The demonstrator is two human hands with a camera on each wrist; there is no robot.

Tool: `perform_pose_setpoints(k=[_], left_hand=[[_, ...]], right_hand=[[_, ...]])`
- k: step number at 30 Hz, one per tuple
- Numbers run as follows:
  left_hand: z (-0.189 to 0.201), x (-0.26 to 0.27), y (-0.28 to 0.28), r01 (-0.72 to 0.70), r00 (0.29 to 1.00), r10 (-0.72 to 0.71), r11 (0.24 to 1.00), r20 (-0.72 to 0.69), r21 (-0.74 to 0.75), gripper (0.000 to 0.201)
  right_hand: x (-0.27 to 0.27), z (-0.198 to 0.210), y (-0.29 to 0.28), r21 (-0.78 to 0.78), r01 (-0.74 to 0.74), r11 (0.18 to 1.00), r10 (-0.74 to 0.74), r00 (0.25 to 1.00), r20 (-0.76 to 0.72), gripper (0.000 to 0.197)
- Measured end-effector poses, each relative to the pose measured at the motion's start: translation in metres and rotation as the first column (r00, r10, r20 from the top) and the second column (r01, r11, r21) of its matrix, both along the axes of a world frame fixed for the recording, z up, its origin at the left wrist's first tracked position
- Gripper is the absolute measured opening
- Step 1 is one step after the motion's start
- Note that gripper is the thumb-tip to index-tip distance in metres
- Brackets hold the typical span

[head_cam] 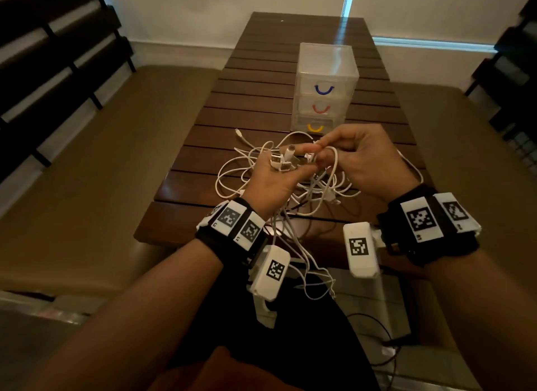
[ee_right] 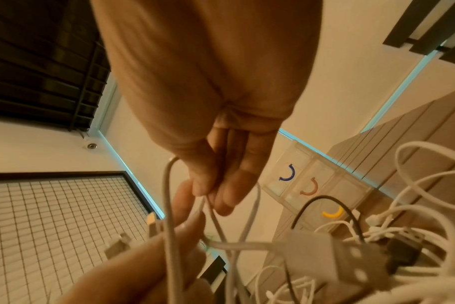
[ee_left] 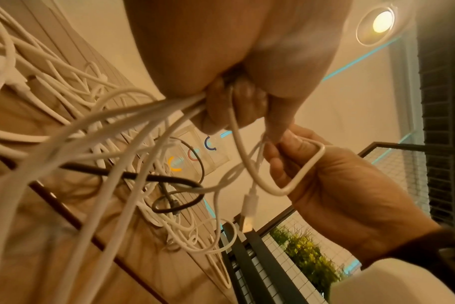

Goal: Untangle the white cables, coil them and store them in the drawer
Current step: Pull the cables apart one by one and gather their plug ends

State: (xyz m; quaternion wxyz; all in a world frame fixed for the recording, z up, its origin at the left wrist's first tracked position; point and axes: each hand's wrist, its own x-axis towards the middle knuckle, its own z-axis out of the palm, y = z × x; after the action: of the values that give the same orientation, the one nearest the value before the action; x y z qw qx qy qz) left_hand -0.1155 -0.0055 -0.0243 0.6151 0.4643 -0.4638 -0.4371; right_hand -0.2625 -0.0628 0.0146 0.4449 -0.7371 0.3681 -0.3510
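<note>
A tangle of white cables lies on the near end of the wooden table and hangs over its front edge. My left hand is raised above the pile and grips several white cables with their USB plugs sticking up. My right hand pinches a loop of white cable right beside the left fingertips. In the left wrist view the bunched cables leave my left fist, and the right hand holds a bent loop. A black cable runs through the tangle.
A small clear drawer unit stands behind the pile, its drawers shut, with blue, red and yellow handles. Benches flank the table. Dark slatted panels stand at both sides of the room.
</note>
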Motion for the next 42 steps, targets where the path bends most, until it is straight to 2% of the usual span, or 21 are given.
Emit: perform_pose_setpoints(k=[6,12,16,18,23,29,31,34,36,38,39,40,42], left_hand=[[0.001,-0.004,-0.006,-0.041,0.992,0.042,0.999,0.116,-0.008,0.023],[-0.012,-0.005,-0.004,-0.048,0.973,0.050,0.999,0.227,-0.013,0.031],[-0.021,-0.007,-0.007,-0.031,0.957,0.029,1.000,0.290,0.002,0.013],[-0.025,-0.007,-0.007,-0.040,0.948,0.044,0.999,0.315,-0.019,0.014],[-0.032,-0.009,-0.002,-0.092,0.931,0.114,0.993,0.348,-0.079,0.020],[-0.030,-0.012,0.005,-0.080,0.973,0.075,0.997,0.217,0.014,0.008],[-0.032,-0.014,0.008,-0.068,0.959,0.059,0.997,0.276,0.023,0.010],[-0.034,-0.018,0.011,-0.077,0.884,0.056,0.997,0.464,0.027,0.017],[-0.036,-0.014,0.007,-0.079,0.869,0.018,0.992,0.495,0.103,0.015],[-0.036,-0.008,0.003,-0.094,0.904,0.014,0.982,0.427,0.165,0.017],[-0.035,-0.006,0.001,-0.115,0.932,0.042,0.976,0.360,0.184,0.018],[-0.033,-0.005,0.001,-0.128,0.961,0.073,0.972,0.266,0.198,0.019],[-0.023,-0.005,0.003,-0.115,0.993,0.108,0.972,0.042,0.206,0.015]], right_hand=[[0.000,-0.007,0.005,0.045,0.070,0.997,-0.073,0.995,0.066,0.009],[-0.005,0.000,0.007,0.021,0.081,0.997,-0.083,0.989,0.126,0.008],[-0.001,0.000,0.005,0.030,0.070,0.997,-0.074,0.984,0.163,0.014],[0.001,0.000,0.003,0.023,0.101,0.995,-0.104,0.976,0.189,0.018],[0.006,0.000,-0.001,0.053,0.105,0.993,-0.113,0.975,0.193,0.020],[0.007,0.000,-0.004,-0.019,0.105,0.994,-0.099,0.977,0.191,0.016],[0.007,0.001,-0.005,0.002,0.103,0.995,-0.100,0.963,0.248,0.015],[0.009,0.002,0.001,0.024,0.097,0.995,-0.099,0.921,0.376,0.016],[0.011,0.002,0.010,-0.026,0.075,0.997,-0.057,0.911,0.408,0.014],[0.010,-0.001,0.015,-0.068,0.066,0.996,-0.039,0.939,0.342,0.017],[0.008,-0.006,0.014,-0.070,0.062,0.996,-0.043,0.969,0.241,0.022],[0.006,-0.013,0.012,-0.073,0.054,0.996,-0.048,0.996,0.078,0.027],[0.002,-0.031,0.009,-0.068,-0.010,0.998,-0.008,0.967,-0.255,0.028]])
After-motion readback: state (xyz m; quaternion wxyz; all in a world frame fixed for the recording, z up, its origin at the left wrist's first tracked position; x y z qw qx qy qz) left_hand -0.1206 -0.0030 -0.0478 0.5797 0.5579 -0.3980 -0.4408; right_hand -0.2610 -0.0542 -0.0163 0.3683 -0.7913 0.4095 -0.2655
